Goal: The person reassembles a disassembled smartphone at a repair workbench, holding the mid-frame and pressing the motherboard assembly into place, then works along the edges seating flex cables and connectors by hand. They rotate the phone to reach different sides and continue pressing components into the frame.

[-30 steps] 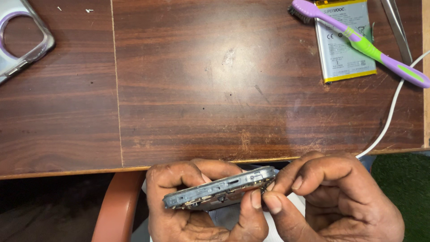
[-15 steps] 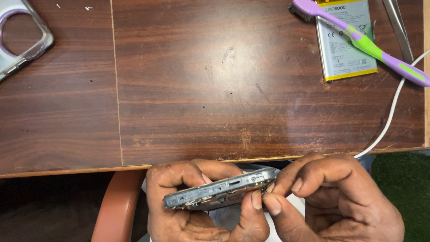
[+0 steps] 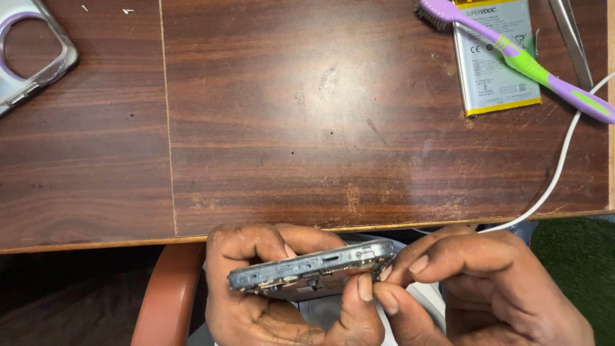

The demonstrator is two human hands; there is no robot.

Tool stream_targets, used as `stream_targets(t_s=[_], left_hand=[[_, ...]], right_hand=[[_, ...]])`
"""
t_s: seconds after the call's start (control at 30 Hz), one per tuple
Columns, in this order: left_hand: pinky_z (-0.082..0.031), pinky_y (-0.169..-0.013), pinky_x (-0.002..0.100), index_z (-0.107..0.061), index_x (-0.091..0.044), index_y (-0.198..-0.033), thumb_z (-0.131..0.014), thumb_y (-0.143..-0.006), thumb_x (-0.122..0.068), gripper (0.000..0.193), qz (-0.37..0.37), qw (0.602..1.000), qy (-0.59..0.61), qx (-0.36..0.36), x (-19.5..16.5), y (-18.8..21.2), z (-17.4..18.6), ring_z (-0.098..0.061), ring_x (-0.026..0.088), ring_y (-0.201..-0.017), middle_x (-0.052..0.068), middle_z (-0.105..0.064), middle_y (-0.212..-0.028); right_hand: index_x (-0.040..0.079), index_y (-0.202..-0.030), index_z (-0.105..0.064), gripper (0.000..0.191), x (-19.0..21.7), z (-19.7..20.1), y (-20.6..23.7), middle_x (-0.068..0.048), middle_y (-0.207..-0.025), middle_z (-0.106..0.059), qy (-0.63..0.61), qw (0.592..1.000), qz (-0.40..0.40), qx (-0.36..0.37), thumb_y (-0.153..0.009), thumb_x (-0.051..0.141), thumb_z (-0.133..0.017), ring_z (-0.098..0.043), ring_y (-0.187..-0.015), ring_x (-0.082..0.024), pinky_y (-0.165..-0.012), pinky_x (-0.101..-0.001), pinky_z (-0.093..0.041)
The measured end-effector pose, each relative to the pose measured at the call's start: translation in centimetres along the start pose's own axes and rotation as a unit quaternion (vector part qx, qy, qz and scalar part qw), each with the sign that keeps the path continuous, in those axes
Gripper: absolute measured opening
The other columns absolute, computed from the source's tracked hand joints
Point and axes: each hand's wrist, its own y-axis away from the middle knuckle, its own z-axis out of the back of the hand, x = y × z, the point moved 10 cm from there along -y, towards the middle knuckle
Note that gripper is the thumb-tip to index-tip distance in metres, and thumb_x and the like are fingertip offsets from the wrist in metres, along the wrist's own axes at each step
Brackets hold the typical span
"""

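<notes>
Left hand: the left hand [image 3: 282, 301] is clamped around a grey metal phone frame [image 3: 314, 269], fingers over the far edge and thumb on the near side, likely to keep the edge with its ports turned up to the eye.
Right hand: the right hand [image 3: 487, 288] has thumb and fingertips pinched together at the frame's right end, seemingly working something too small to make out.
Where it is: off the brown wooden table [image 3: 288, 128], just past its near edge, above the lap.
Around: clear phone case [image 3: 32, 54] far left; flat silver-and-yellow battery [image 3: 490, 77] far right, a purple-and-green toothbrush [image 3: 512, 51] lying across it; white cable [image 3: 557, 166] right.
In the way: nothing between the hands.
</notes>
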Motion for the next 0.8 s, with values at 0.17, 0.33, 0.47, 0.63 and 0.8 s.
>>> stream_targets(t_s=[0.17, 0.33, 0.47, 0.63, 0.8], left_hand=[[-0.069, -0.070, 0.028, -0.040, -0.006, -0.104, -0.085, -0.081, -0.026, 0.054, 0.002, 1.000, -0.030, 0.002, 0.0, -0.2, 0.0, -0.083, 0.015, -0.076, 0.014, -0.076, -0.085], [-0.070, -0.069, 0.024, -0.041, -0.005, -0.105, -0.084, -0.080, -0.024, 0.054, -0.008, 0.997, -0.065, 0.029, -0.3, -0.9, -0.1, -0.082, 0.012, -0.074, 0.010, -0.078, -0.082], [-0.069, -0.068, 0.026, -0.041, -0.004, -0.105, -0.083, -0.080, -0.023, 0.052, 0.001, 0.997, -0.062, 0.035, -0.2, -0.9, 0.0, -0.084, 0.012, -0.076, 0.009, -0.078, -0.083], [-0.069, -0.071, 0.026, -0.045, -0.004, -0.101, -0.082, -0.078, -0.021, 0.047, 0.030, 0.998, -0.050, 0.024, -0.1, -0.8, 0.0, -0.083, 0.012, -0.076, 0.008, -0.075, -0.079], [-0.068, -0.069, 0.026, -0.049, -0.005, -0.099, -0.084, -0.076, -0.020, 0.044, 0.117, 0.993, -0.005, 0.028, 0.8, -0.2, -0.2, -0.079, 0.011, -0.073, 0.008, -0.080, -0.077]], right_hand=[[0.008, -0.116, -0.055, 0.037, 0.3, -0.3, 0.1, -0.011, -0.101, -0.074, 0.014, 0.996, 0.034, 0.078, -0.086, 0.004, -0.076, -0.081, -0.098, -0.019, -0.078, -0.0358, -0.067], [0.010, -0.120, -0.055, 0.039, -0.9, 0.5, 0.4, -0.011, -0.104, -0.071, 0.010, 0.995, 0.002, 0.097, -0.087, 0.008, -0.077, -0.078, -0.098, -0.020, -0.077, -0.0346, -0.068], [0.007, -0.124, -0.052, 0.039, -1.0, 0.0, 0.7, -0.016, -0.109, -0.069, -0.053, 0.985, 0.010, 0.165, -0.091, 0.009, -0.073, -0.076, -0.102, -0.025, -0.080, -0.0401, -0.068], [0.008, -0.123, -0.053, 0.038, -1.3, 0.3, 0.5, -0.014, -0.106, -0.070, -0.024, 0.988, 0.008, 0.153, -0.092, 0.012, -0.075, -0.077, -0.099, -0.022, -0.078, -0.0378, -0.068], [0.007, -0.113, -0.057, 0.031, -1.0, 2.3, 1.1, -0.013, -0.098, -0.069, 0.040, 0.999, 0.001, -0.013, -0.091, 0.013, -0.078, -0.081, -0.092, -0.020, -0.077, -0.0386, -0.068]])
